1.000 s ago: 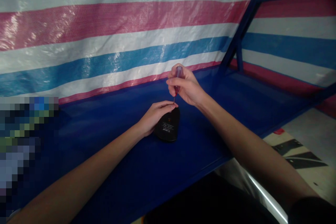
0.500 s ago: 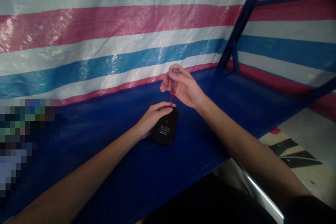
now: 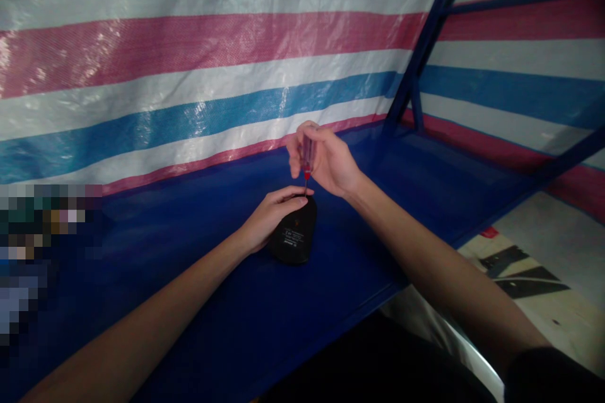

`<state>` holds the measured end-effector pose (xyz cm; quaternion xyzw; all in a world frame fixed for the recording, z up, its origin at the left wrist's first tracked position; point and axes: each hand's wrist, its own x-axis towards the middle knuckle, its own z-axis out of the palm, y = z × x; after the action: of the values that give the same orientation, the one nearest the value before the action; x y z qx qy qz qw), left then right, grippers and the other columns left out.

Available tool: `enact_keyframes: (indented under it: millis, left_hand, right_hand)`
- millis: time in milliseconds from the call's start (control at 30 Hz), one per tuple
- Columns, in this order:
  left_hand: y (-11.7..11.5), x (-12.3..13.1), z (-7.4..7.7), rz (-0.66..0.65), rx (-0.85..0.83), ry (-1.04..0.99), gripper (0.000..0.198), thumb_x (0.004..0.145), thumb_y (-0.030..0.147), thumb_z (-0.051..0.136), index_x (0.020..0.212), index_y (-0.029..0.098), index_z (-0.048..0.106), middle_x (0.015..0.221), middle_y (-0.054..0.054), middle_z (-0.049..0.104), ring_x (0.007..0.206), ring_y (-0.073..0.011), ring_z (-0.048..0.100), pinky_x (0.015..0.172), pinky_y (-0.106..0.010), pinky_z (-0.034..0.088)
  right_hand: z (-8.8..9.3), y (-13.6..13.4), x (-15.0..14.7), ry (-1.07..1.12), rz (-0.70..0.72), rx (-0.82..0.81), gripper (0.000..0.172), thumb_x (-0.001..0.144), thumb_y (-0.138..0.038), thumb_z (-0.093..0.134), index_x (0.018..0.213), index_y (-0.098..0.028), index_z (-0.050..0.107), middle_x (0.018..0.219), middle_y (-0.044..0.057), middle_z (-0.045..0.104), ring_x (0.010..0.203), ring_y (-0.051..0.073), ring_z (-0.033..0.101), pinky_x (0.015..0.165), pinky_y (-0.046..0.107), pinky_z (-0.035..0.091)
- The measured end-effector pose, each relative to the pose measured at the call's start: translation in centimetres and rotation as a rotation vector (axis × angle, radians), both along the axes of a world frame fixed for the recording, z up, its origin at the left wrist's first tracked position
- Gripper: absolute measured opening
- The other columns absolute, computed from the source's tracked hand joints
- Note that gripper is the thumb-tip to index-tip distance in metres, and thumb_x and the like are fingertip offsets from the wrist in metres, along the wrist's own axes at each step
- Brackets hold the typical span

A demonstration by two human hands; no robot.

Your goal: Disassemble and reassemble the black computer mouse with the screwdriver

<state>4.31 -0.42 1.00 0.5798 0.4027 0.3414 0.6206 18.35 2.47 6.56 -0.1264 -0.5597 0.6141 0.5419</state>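
Note:
A black computer mouse lies underside up on the blue table, with small white print and a tiny orange spot showing. My left hand grips its far left side, thumb on top and fingers around the far end. In my right hand is a screwdriver with a clear, purplish handle and a red collar. It stands nearly upright, its thin shaft reaching down to the mouse's far end beside my left thumb. The tip's exact contact point is too small to make out.
The blue table top carries the work. Behind it hangs a striped plastic sheet. A dark blue frame post rises at the right. Pixelated items sit at the left edge.
The view has shifted slightly, so hands and mouse appear a little further left. My right fingers have changed position around the screwdriver handle; the left hand still grips the mouse.

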Motion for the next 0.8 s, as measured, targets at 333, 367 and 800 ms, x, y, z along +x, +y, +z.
enact_keyframes:
  millis: [333,367,800]
  left_hand:
    - [-0.16,0.07,-0.06,-0.027,-0.019,-0.022,0.028,0.073,0.028,0.068,0.100,0.021,0.067,0.085,0.000,0.067,0.061,-0.0078,0.055,0.056,-0.020,0.037]
    - [-0.15,0.04,-0.03,-0.037,-0.019,-0.024,0.028,0.073,0.028,0.068,0.100,0.021,0.067,0.085,0.001,0.066,0.062,-0.0077,0.055,0.056,-0.020,0.037]
    - [0.01,-0.23,-0.15,-0.034,-0.011,0.010,0.033,0.073,0.033,0.068,0.104,0.022,0.066,0.091,-0.002,0.068,0.066,-0.0105,0.057,0.058,-0.021,0.038]
  right_hand:
    - [-0.31,-0.14,-0.42,-0.047,0.075,-0.060,0.037,0.087,-0.052,0.044,0.073,-0.018,0.050,0.056,-0.004,0.047,0.046,0.007,0.046,0.047,0.021,0.042]
    - [-0.31,-0.18,-0.44,-0.042,0.069,-0.049,0.034,0.086,-0.050,0.048,0.073,-0.018,0.049,0.059,-0.004,0.050,0.049,0.007,0.050,0.051,0.022,0.045]
    - [0.03,-0.17,0.12,-0.188,0.103,-0.014,0.047,0.088,-0.061,0.036,0.078,-0.019,0.055,0.051,-0.004,0.046,0.043,0.008,0.041,0.042,0.020,0.035]
